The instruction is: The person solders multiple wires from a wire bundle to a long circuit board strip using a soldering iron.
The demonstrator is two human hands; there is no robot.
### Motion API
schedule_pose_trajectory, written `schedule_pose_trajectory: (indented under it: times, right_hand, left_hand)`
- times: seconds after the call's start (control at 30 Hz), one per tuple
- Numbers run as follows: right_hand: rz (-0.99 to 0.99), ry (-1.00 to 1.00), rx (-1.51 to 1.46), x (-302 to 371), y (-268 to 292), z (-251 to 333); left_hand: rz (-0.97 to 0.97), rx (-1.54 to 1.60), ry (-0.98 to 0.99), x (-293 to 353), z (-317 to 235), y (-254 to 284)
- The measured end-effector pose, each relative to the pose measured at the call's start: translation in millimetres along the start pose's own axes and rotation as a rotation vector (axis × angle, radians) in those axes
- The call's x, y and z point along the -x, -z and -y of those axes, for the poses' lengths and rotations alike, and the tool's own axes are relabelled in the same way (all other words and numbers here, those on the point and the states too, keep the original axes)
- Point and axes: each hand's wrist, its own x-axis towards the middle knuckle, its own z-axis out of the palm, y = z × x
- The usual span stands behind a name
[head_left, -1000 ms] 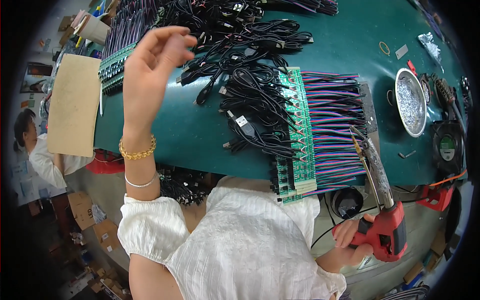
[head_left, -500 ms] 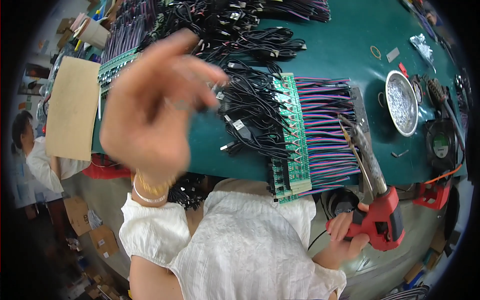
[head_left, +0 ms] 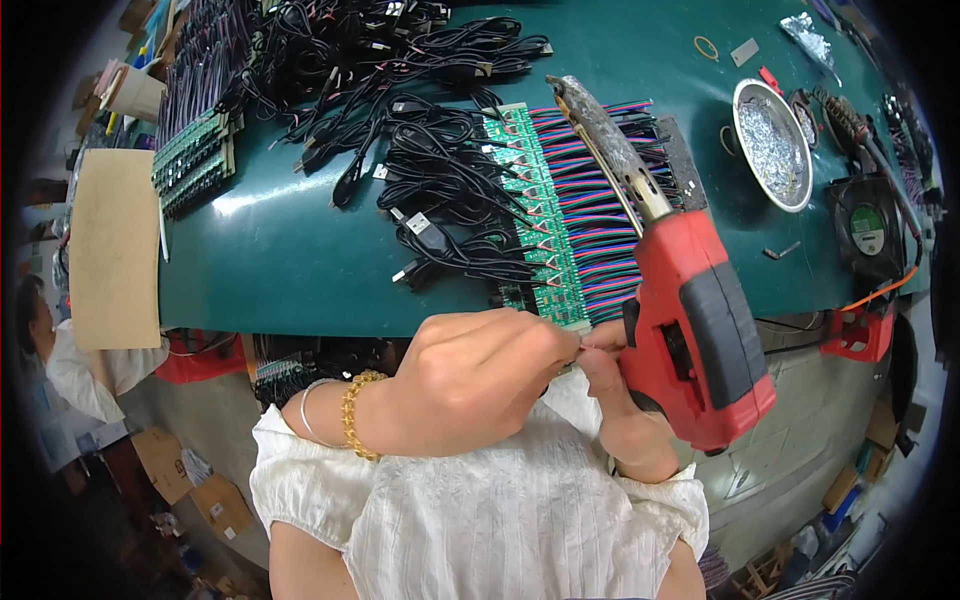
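Observation:
My right hand is wrapped round the handle of a red and black soldering gun, whose long stained metal barrel points away over the table. Closed and palm down, my left hand has its fingertips against the right thumb and finger; whatever is pinched there is too small and hidden to name. Just beyond the hands lies a row of green circuit boards. Black USB cables run from the left side of the boards, and multicoloured wires from the right. The gun's barrel passes above the wires.
A metal bowl with silvery bits stands at the right, near a small black fan. More black cables pile up at the back. Stacked boards and a tan cardboard sheet lie left. A person sits farther left.
My left hand has come down and right from above the table to meet the right. My right hand has raised the soldering gun and moved it left. The view has shifted slightly.

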Motion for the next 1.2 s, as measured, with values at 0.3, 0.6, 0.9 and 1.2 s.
schedule_pose_trajectory:
  times: [0.3, 0.6, 0.9, 1.2]
  right_hand:
    - [-0.050, -0.016, 0.530, 13.4, 3.0, 1.2]
    - [0.063, 0.032, 0.467, 3.1, 6.3, 6.6]
    - [-0.208, 0.336, 0.739, 12.6, 19.9, -13.2]
    - [-0.306, 0.301, -0.096, 60.1, 42.7, -35.2]
  left_hand:
    - [0.146, 0.152, 0.156, 1.2, -4.8, 12.7]
    - [0.192, 0.333, 0.416, 0.5, -5.7, 16.8]
    - [-0.066, -0.105, 0.178, -1.3, -6.0, 0.0]
    - [-0.136, -0.384, 0.055, -8.0, 21.6, -14.8]
